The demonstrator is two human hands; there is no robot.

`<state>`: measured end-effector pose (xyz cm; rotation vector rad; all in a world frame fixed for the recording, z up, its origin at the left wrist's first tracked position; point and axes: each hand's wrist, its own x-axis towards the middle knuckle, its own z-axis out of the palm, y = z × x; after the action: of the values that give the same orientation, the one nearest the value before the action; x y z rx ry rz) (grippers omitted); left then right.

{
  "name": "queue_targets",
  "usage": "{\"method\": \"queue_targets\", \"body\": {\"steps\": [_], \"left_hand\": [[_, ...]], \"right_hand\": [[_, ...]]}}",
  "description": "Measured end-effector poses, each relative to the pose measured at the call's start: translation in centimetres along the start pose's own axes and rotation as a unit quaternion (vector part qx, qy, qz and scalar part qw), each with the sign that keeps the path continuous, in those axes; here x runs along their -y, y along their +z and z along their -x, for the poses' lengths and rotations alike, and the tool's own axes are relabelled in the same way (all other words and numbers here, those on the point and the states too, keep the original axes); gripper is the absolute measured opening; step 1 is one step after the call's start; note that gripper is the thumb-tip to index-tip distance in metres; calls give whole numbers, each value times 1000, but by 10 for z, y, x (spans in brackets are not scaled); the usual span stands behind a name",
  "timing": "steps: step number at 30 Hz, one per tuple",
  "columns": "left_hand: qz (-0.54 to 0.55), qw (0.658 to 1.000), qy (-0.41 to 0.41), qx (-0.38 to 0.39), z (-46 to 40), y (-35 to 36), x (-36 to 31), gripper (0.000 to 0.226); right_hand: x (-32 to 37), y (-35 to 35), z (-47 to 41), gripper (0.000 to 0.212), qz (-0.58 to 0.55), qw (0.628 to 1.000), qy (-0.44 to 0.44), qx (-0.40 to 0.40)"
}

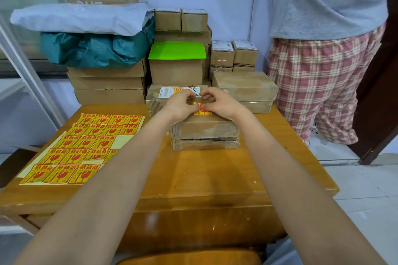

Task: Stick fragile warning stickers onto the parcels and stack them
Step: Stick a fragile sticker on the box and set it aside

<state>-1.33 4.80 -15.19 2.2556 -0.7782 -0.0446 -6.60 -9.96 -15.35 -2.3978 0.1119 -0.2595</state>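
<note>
A taped cardboard parcel [204,133] lies on the wooden table [215,178] in front of me, with a yellow and red fragile sticker [201,111] on its top. My left hand [183,104] and my right hand [217,102] both rest on the parcel's top with fingers curled, pressing around the sticker and partly covering it. Behind it lies another parcel [155,101] with a white label and a fragile sticker [178,91] on top. A sheet of fragile stickers [86,146] lies flat at the table's left, with some spots peeled.
A long parcel [245,90] lies at the back right. Stacks of cardboard boxes [107,84] stand against the wall, one with a green sheet [177,50], and teal and white mailer bags [92,49] on top. A person in plaid shorts [318,84] stands at the right.
</note>
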Motion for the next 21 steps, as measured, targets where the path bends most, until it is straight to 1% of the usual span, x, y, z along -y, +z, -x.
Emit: {"method": "queue_targets", "body": {"steps": [4, 7, 16, 18, 21], "left_hand": [[-16, 1000, -5, -19, -3, 0, -1, 38], [-30, 999, -2, -31, -6, 0, -1, 33], [-22, 999, -20, -37, -10, -2, -3, 26], [-6, 999, -19, -39, -9, -2, -2, 23], [20, 999, -15, -31, -7, -5, 1, 22]], "right_hand": [[5, 4, -3, 32, 60, 998, 1, -34], [9, 6, -3, 29, 107, 993, -1, -49], [15, 5, -5, 29, 127, 991, 15, -40], [14, 4, -5, 28, 121, 992, 13, -29], [11, 0, -4, 34, 90, 996, -3, -9]]}}
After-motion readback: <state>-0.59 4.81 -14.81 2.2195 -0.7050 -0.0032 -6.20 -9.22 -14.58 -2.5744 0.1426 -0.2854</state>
